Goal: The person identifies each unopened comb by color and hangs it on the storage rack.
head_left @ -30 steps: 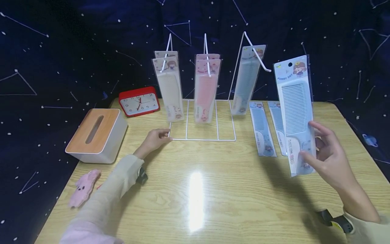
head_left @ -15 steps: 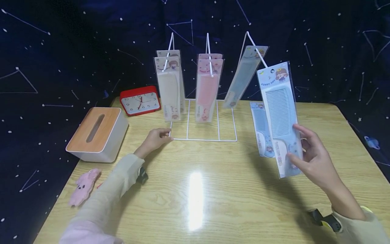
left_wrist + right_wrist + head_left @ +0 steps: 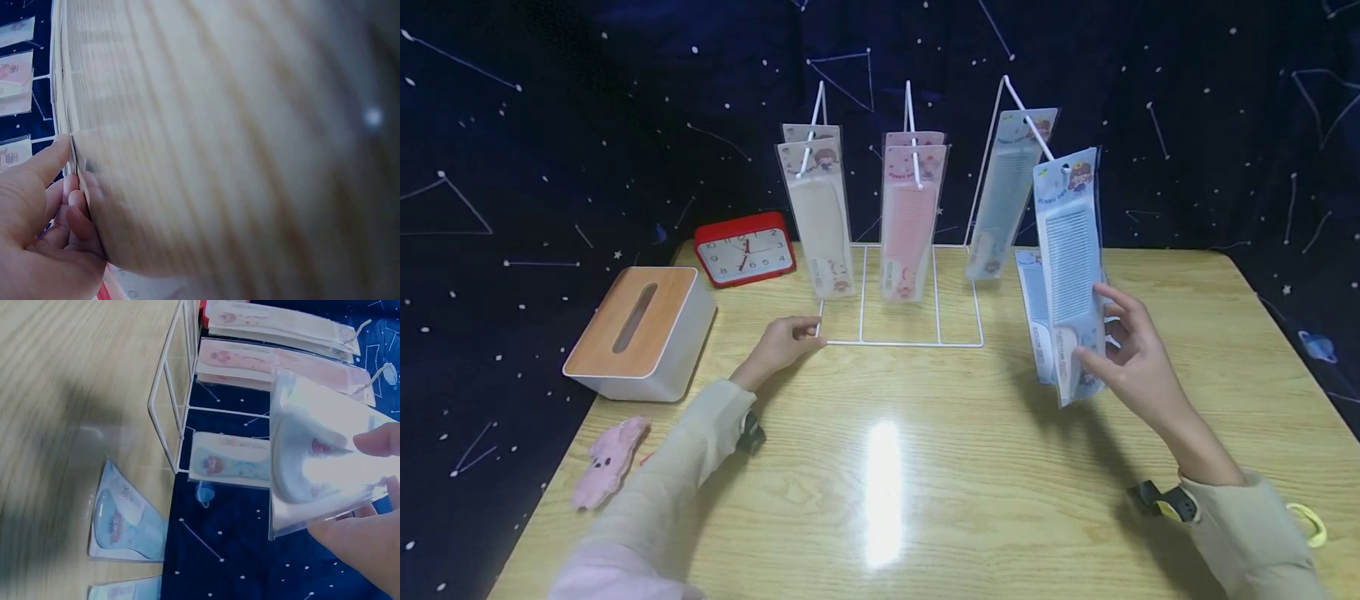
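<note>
A white wire rack [image 3: 902, 342] stands on the wooden table [image 3: 887, 500], with cream combs [image 3: 817, 221] on its left hook, pink combs [image 3: 908, 221] on the middle one and a blue comb [image 3: 1003, 196] on the right one. My left hand [image 3: 782, 342] pinches the rack's front left corner; the left wrist view shows its fingers [image 3: 44, 231] on the wire. My right hand [image 3: 1131, 354] grips the lower end of a blue packaged comb [image 3: 1067, 258], held upright with its top at the right hook's tip. The right wrist view shows this pack [image 3: 319, 456] in front of the rack [image 3: 169, 400].
Blue comb packs [image 3: 1036, 304] lie flat on the table behind the held one, also visible as packs [image 3: 128, 519] in the right wrist view. A red clock [image 3: 743, 248], a wood-topped tissue box [image 3: 640, 329] and a pink plush toy [image 3: 606, 460] sit at the left. A dark starry cloth hangs behind.
My right hand has carried the blue comb pack left and away from me, up to the tip of the right hook. The left hand has stayed on the rack corner.
</note>
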Available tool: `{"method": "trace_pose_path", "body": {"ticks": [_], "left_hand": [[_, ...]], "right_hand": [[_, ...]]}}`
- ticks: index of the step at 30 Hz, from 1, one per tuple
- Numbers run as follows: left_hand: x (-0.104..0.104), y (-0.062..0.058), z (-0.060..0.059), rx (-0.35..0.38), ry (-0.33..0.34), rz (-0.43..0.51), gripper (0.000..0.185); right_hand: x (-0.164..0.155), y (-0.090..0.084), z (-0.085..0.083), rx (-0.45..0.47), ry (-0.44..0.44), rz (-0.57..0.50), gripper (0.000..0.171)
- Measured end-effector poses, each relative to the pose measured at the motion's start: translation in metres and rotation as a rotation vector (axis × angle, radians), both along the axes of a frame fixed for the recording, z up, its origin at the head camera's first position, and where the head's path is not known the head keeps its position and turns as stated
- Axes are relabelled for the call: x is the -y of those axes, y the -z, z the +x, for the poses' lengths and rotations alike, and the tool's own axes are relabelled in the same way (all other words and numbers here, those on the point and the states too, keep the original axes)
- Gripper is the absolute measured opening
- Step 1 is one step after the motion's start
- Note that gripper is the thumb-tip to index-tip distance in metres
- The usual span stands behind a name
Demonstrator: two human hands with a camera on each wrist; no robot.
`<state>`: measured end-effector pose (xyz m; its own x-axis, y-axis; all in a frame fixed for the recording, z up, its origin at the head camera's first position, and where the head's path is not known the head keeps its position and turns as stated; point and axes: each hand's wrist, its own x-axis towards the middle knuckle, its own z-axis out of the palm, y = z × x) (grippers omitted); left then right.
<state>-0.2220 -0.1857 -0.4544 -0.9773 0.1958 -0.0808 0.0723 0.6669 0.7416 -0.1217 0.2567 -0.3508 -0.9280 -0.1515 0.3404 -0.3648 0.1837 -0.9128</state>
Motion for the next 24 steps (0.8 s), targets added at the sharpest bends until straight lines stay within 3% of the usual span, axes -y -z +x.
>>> {"method": "trace_pose_path", "body": {"ticks": [7, 12, 16, 24], "left_hand": [[0.0, 0.0, 0.002, -0.006, 0.001, 0.0, 0.046], [-0.001, -0.001, 0.003, 0.003, 0.002, -0.006, 0.047], [-0.002, -0.003, 0.003, 0.011, -0.004, -0.01, 0.047], [-0.002, -0.003, 0.003, 0.022, -0.01, -0.01, 0.046]], "right_hand": [[0.005, 0.007, -0.007, -0.019, 0.033, -0.074, 0.077], [0.009, 0.01, -0.012, 0.002, 0.05, -0.066, 0.076], [0.012, 0.008, -0.025, 0.018, 0.059, 0.014, 0.075], [0.014, 0.0, -0.068, 0.06, 0.041, 0.215, 0.073]]}}
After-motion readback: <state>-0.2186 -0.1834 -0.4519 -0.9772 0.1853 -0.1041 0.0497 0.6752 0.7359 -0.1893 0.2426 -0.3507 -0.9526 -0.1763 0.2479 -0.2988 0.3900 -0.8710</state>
